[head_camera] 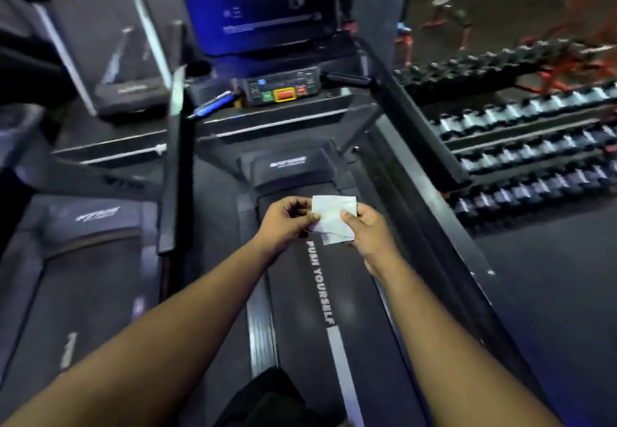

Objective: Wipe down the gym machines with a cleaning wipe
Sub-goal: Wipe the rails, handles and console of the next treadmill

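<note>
A small white cleaning wipe (330,214), folded flat, is held out over the treadmill belt (300,309), which carries the words PUSH YOURSELF. My left hand (285,222) pinches the wipe's left edge between thumb and fingers. My right hand (365,229) pinches its right side with the thumb on top. Ahead stands the treadmill console (283,89) with green, red and yellow buttons, and above it a lit blue screen (257,2).
A second treadmill (83,259) lies to the left, with its own console (110,55) behind. Black handrails (175,166) run on both sides of me. A dumbbell rack (534,146) fills the right side. A blue pen-like object (210,106) lies on the console ledge.
</note>
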Demonstrator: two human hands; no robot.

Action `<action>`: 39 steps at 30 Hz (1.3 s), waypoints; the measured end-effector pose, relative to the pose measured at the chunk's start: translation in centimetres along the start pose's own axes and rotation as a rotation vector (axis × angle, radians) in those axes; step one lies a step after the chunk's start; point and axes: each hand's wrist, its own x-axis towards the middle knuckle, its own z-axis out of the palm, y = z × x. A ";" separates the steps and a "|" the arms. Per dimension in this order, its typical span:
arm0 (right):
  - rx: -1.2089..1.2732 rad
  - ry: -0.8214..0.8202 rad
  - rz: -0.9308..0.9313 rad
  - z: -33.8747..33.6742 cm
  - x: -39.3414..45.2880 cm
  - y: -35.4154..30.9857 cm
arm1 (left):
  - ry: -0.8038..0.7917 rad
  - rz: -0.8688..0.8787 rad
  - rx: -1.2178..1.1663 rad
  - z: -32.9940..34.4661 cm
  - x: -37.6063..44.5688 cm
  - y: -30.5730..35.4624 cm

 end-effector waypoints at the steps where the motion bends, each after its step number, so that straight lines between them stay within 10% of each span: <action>1: -0.020 -0.028 0.003 1.4 0.7 0.2 | 0.044 -0.014 0.003 -1.4 -0.1 -0.4; 16: -0.186 -0.265 0.076 25.3 7.6 6.9 | 0.740 -0.020 0.606 -24.5 2.0 -9.1; 26: -0.220 -0.473 0.137 39.5 5.2 14.0 | 0.627 -0.277 -0.169 -28.9 3.8 -13.0; 34: -0.099 -0.567 0.327 38.1 9.1 15.0 | 0.572 -0.237 -0.012 -28.7 4.7 -14.3; 39: -0.277 -0.762 -0.002 36.4 5.9 15.4 | 0.584 -0.214 0.263 -28.3 4.5 -14.4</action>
